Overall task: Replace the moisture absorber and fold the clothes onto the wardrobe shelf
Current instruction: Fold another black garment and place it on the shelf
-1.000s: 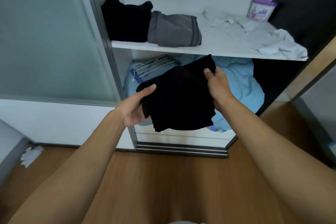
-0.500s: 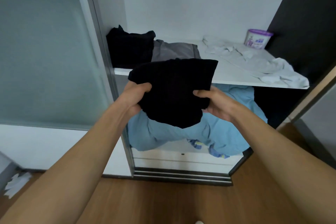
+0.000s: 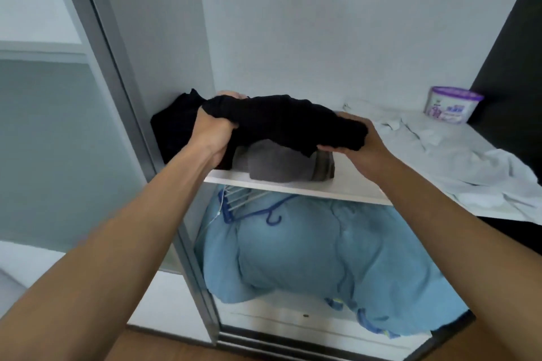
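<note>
A folded black garment (image 3: 287, 120) hangs flat over the white wardrobe shelf (image 3: 346, 184), just above a folded grey garment (image 3: 275, 164). My left hand (image 3: 214, 132) grips its left end and my right hand (image 3: 360, 146) grips its right end. Behind my left hand a black folded pile (image 3: 173, 132) lies at the shelf's left end. A crumpled white garment (image 3: 457, 161) sprawls over the right half of the shelf. The purple-lidded moisture absorber tub (image 3: 450, 105) stands at the back right corner.
A sliding door frame (image 3: 123, 102) with frosted glass borders the shelf on the left. Below the shelf lies a bulky light blue duvet (image 3: 322, 252) with a blue hanger (image 3: 258, 211) and white hangers on top. A dark panel (image 3: 516, 67) closes the right side.
Both hands have lifted the folded black garment from chest height up to the shelf, over the grey garment. The view has tilted upward.
</note>
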Motion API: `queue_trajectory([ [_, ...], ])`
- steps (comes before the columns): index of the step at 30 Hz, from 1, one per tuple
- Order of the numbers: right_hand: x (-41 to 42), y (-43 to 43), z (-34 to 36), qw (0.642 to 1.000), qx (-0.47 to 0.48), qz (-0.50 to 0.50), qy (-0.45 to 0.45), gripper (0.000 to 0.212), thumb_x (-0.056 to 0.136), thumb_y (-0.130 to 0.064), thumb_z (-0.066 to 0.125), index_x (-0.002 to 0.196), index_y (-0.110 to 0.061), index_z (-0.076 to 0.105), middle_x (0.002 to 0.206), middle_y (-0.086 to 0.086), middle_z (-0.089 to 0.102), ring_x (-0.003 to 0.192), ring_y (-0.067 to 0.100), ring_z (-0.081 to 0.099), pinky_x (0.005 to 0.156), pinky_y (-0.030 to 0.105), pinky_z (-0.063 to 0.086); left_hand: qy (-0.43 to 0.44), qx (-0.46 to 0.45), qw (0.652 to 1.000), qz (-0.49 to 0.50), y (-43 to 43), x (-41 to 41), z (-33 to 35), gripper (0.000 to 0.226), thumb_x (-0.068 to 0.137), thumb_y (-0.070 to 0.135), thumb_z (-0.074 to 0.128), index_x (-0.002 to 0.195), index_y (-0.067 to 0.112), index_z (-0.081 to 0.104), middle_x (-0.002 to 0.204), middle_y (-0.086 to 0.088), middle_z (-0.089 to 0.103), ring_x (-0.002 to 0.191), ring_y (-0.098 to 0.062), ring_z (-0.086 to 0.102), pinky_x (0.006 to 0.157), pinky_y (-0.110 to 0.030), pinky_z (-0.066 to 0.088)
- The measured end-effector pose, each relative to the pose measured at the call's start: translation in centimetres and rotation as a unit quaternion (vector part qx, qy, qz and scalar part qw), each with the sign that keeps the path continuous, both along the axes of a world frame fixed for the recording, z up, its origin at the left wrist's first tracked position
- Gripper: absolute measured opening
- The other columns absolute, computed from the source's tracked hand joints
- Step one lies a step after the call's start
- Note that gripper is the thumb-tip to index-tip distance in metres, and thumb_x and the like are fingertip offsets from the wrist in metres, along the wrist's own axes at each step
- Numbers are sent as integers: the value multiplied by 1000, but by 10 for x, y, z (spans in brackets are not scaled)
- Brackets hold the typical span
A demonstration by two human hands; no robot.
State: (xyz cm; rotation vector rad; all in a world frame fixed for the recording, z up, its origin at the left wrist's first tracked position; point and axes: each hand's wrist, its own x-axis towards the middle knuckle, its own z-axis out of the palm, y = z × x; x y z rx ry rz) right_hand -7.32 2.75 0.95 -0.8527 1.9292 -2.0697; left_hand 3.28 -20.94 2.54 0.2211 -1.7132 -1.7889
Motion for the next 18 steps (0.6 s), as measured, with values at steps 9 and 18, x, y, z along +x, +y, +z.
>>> queue_trajectory([
  [9,-148,-40,-17,943,286,15,170,62,85,11,60,142,-12,54,145,19,47,131,31,49,111,37,40,-176,-143,968,108,-66,-88,-18,68,76,-28,31,102,18,74,113,-6,68,78,-4,66,73,-12,53],
  [18,-165,-84,-56,909,376,-115,138,48,92,-46,55,129,-16,63,127,7,65,116,27,60,95,37,47,-349,-351,868,30,-53,-162,-30,55,89,50,65,135,21,53,121,7,56,111,-11,54,100,-27,41],
])
